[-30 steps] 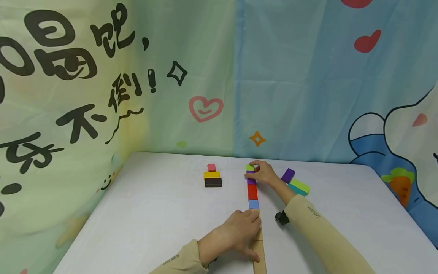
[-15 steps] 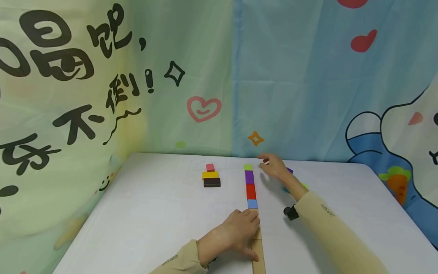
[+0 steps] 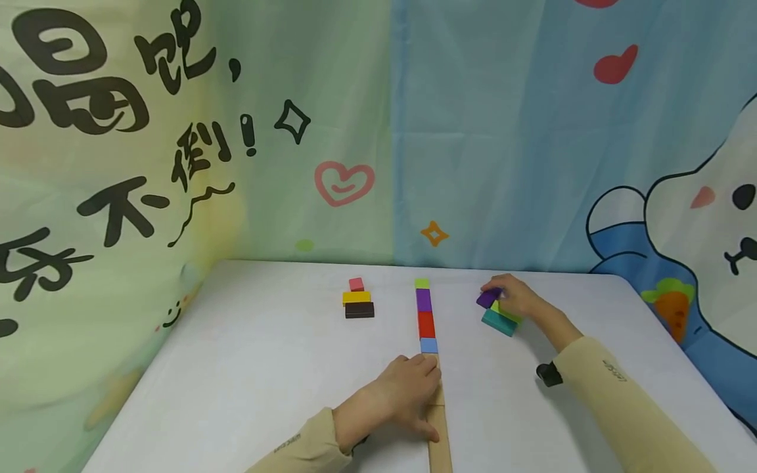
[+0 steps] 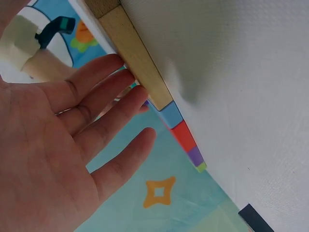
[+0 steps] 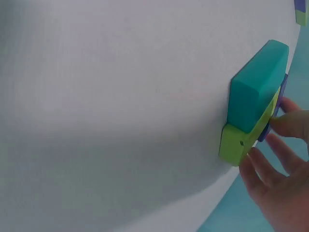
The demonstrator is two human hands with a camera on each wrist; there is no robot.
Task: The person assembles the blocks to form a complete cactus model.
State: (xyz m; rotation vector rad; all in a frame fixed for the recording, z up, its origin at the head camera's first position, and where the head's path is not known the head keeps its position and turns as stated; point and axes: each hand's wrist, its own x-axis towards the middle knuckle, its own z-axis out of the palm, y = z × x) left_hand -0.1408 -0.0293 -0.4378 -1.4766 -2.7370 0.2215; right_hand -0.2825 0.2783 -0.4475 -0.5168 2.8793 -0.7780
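My left hand (image 3: 397, 395) rests along a row of blocks, its fingers on the plain wooden blocks (image 3: 439, 453) at the near end. In the left wrist view its fingers are extended against the side of a wooden block (image 4: 137, 55). Beyond it the row continues with a light blue block (image 3: 428, 345), a red block (image 3: 426, 324), a purple block (image 3: 424, 300) and a lime block (image 3: 422, 283). At the right, my right hand (image 3: 519, 297) pinches another purple block (image 3: 487, 299). Beside it lie a lime block (image 5: 232, 145) and a teal block (image 5: 256, 94), touching each other.
Left of the row sit a pink block (image 3: 356, 284), a yellow block (image 3: 357, 297) and a black block (image 3: 359, 310). The white table (image 3: 236, 368) ends at a printed curtain (image 3: 485, 164) behind and at the left.
The right hand has let go of the lime block at the row's far end and moved right to the loose purple block. The left hand stays in place; the head view shifts slightly.
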